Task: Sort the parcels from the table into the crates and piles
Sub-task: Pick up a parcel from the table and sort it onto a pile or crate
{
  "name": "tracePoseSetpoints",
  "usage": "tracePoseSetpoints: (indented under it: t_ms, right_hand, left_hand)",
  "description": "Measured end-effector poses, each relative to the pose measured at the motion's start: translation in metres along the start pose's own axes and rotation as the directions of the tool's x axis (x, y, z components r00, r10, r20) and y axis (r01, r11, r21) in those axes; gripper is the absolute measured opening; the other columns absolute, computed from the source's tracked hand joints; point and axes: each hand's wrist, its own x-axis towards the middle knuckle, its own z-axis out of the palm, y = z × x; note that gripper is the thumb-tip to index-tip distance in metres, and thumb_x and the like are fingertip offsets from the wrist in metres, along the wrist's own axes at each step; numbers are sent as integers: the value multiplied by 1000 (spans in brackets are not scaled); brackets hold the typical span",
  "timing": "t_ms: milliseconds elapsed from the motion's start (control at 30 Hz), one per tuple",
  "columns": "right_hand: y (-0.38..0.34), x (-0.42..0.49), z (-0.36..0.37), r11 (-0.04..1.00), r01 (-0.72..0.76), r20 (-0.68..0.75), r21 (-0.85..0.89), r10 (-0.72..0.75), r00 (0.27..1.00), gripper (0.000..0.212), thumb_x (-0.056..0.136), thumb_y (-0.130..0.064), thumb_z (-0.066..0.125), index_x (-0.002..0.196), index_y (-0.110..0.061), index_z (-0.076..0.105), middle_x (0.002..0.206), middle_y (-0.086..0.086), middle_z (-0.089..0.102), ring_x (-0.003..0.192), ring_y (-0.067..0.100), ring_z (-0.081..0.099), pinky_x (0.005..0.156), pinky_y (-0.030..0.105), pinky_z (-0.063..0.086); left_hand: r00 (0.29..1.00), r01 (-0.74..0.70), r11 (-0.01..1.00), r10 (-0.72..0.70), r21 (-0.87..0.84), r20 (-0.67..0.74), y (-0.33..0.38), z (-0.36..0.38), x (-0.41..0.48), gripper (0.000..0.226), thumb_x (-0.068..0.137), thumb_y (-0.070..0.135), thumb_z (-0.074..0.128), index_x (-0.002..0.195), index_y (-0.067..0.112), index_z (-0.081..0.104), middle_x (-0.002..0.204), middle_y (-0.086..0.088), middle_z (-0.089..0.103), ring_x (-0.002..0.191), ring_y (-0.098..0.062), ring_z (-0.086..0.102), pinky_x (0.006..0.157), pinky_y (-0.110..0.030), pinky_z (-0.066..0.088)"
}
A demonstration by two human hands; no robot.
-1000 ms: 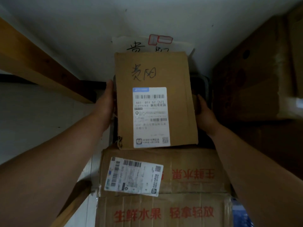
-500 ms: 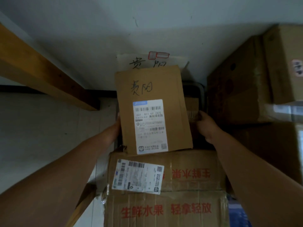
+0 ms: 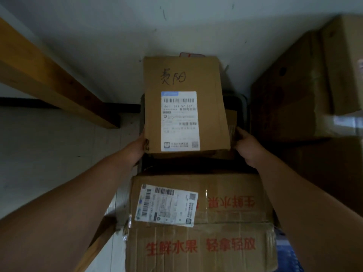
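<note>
Beside parcel: brown cartons right | fruit carton front | beam left

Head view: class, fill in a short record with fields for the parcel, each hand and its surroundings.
parcel: flat parcel, white label up, over a dark crate
left hand: grips its lower left corner
right hand: at its lower right edge, fingers hidden
nearer: large box with red print
left side: wooden beam

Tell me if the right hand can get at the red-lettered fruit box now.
Probably yes: the fruit box lies nearer the person than the right hand, nothing on its top; but that hand is at the edge of the flat parcel.
</note>
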Motion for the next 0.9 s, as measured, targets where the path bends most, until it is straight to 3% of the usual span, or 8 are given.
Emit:
tracePoseSetpoints:
  t_ms: [100, 200, 267, 400, 467, 600, 800, 900]
  right_hand:
    - [3, 7, 2, 999, 23, -22, 48, -22, 1000, 46, 94, -11, 56, 136, -28, 46, 126, 2, 59, 109, 20, 57, 92, 33, 47]
    - [9, 12, 2, 999, 34, -77, 33, -31, 997, 54, 94, -14, 56, 142, -29, 38, 131, 1, 53, 110, 16, 51, 92, 30, 43]
    - [10, 14, 4, 999, 24, -131, 32, -19, 991, 59, 95, -16, 54, 147, -28, 29, 141, 2, 45, 117, 18, 47, 93, 28, 39]
    - [-9, 4, 11, 958, 115, -264, 263, -43, 964, 51, 97, -34, 48, 145, -29, 33, 147, 5, 40, 131, 25, 42, 107, 40, 35]
    - [-28, -8, 21, 948, 98, -157, 303, -52, 986, 50, 92, -53, 45, 137, -31, 46, 137, 3, 51, 125, 26, 48, 107, 50, 36]
    - [-53, -40, 42, 951, 12, 33, 308, -23, 999, 56, 83, -66, 47, 129, -35, 50, 130, -1, 55, 117, 24, 53, 103, 51, 40]
    - [-32, -75, 49, 984, 54, 26, 172, -60, 998, 43, 91, -41, 56, 132, -35, 44, 124, -1, 60, 101, 15, 61, 92, 40, 49]
    - [-28, -74, 52, 997, 61, 33, 37, -62, 997, 45, 93, -40, 52, 136, -30, 39, 126, 0, 57, 105, 18, 58, 97, 42, 46]
  left_hand:
    - [996, -65, 996, 68, -62, 62, -1, 4, 0, 40, 103, 25, 31, 131, 1, 46, 82, -4, 59, 53, -2, 59, 43, -7, 41]
    - [994, -15, 990, 30, -139, 107, 0, 7, -1, 33, 102, 32, 31, 102, 11, 57, 52, -2, 57, 32, 0, 50, 37, -10, 40]
    - [995, -2, 990, 16, -139, 103, 1, 4, -5, 41, 100, 45, 28, 90, 18, 57, 56, 0, 62, 44, -3, 56, 43, -14, 44]
    - [994, -101, 977, 107, -188, 21, 0, -18, -5, 71, 85, 74, 19, 132, 32, 50, 121, 9, 62, 120, -14, 52, 93, -29, 41]
    - [970, -168, 946, 208, -278, 122, 12, -20, -12, 68, 80, 78, 23, 117, 36, 62, 110, 11, 69, 114, -7, 56, 76, -27, 46]
    - [969, -153, 974, 181, -166, 167, 37, -7, -34, 46, 74, 74, 45, 88, 37, 67, 94, 12, 69, 107, -19, 57, 100, -46, 37]
    - [988, -86, 994, 94, -69, 123, 9, -10, -48, 34, 91, 44, 52, 119, 24, 57, 110, 1, 67, 77, -7, 62, 61, -25, 43]
    - [994, -88, 996, 90, -33, 61, 0, -6, -42, 38, 94, 38, 52, 128, 21, 54, 117, -5, 66, 85, -16, 64, 63, -26, 48]
